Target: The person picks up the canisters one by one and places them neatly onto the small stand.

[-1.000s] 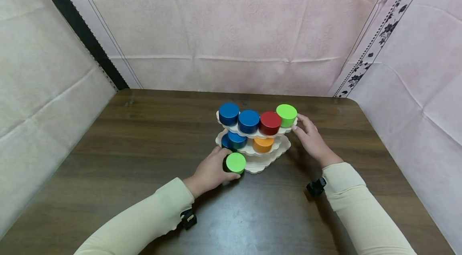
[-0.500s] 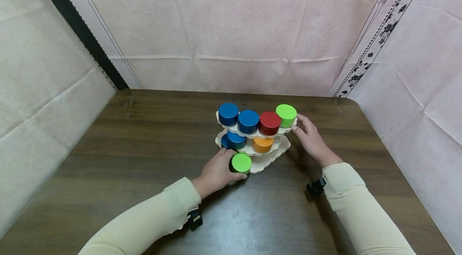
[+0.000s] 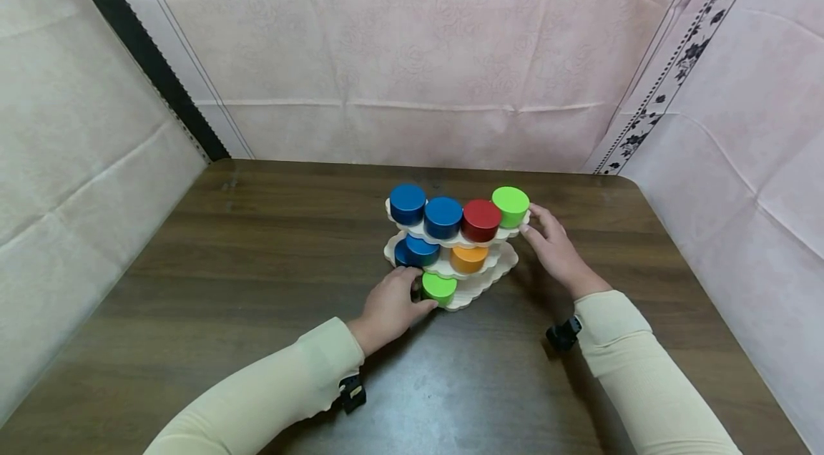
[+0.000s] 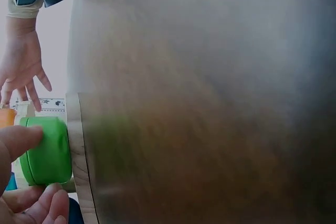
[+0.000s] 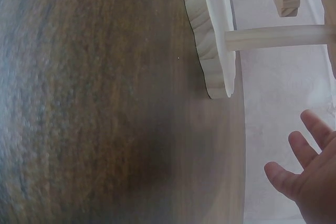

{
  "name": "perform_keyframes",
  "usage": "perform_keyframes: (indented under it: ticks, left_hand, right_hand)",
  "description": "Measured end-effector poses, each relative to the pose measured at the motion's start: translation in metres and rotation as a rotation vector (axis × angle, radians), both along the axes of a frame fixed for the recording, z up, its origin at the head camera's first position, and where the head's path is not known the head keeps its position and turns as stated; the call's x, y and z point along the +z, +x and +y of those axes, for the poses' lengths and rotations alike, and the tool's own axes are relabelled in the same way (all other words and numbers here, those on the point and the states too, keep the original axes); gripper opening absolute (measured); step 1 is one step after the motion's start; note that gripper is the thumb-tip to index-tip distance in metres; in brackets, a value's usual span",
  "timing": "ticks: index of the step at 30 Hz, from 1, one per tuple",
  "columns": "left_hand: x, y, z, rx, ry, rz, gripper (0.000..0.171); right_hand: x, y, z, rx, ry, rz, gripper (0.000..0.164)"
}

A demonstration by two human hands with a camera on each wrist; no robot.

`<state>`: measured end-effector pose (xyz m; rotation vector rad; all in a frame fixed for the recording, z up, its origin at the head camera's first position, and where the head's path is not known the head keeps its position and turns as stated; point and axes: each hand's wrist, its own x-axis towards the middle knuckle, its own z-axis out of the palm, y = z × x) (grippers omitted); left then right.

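Note:
A white scalloped tiered stand (image 3: 486, 283) is on the table. My left hand (image 3: 391, 306) holds a short bright green cylinder (image 3: 440, 288) low at the stand's front left. In the left wrist view my thumb lies on the green cylinder (image 4: 50, 150), with fingers along its lower side, and it sits against the wooden bottom tier (image 4: 79, 156). My right hand (image 3: 556, 251) touches the right end of the top tier, thumb at its rim. Three of its fingers (image 5: 302, 153) stretch out spread in the right wrist view.
Two blue cylinders (image 3: 443, 217), a red one (image 3: 481, 219) and a green one (image 3: 511, 206) stand on the top tier. Blue cylinders (image 3: 422, 249) and an orange one (image 3: 468, 259) occupy the middle tier. Patterned cloth (image 3: 412, 69) rises behind the brown table (image 3: 277, 262).
My left hand has carried the green cylinder rightward, from the stand's left front in under the middle tier. The right hand and the stand have stayed in place.

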<state>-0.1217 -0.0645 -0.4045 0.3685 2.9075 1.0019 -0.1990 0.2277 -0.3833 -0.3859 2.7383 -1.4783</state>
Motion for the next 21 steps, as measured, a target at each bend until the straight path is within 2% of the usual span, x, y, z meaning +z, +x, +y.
perform_keyframes:
  ticks: [7, 15, 21]
  left_hand:
    - [-0.001, -0.001, 0.000, 0.029, -0.037, 0.061, 0.023]
    - [-0.001, 0.001, -0.006, 0.024, -0.069, 0.087, 0.021]
    - [0.001, -0.001, -0.022, 0.059, -0.122, 0.089, 0.026]
  right_hand:
    - [-0.001, -0.001, 0.001, -0.014, 0.027, -0.010, 0.056]
    - [-0.003, -0.002, 0.000, -0.015, 0.030, 0.020, 0.055]
    - [-0.002, -0.004, 0.000, -0.023, 0.078, 0.007, 0.058]
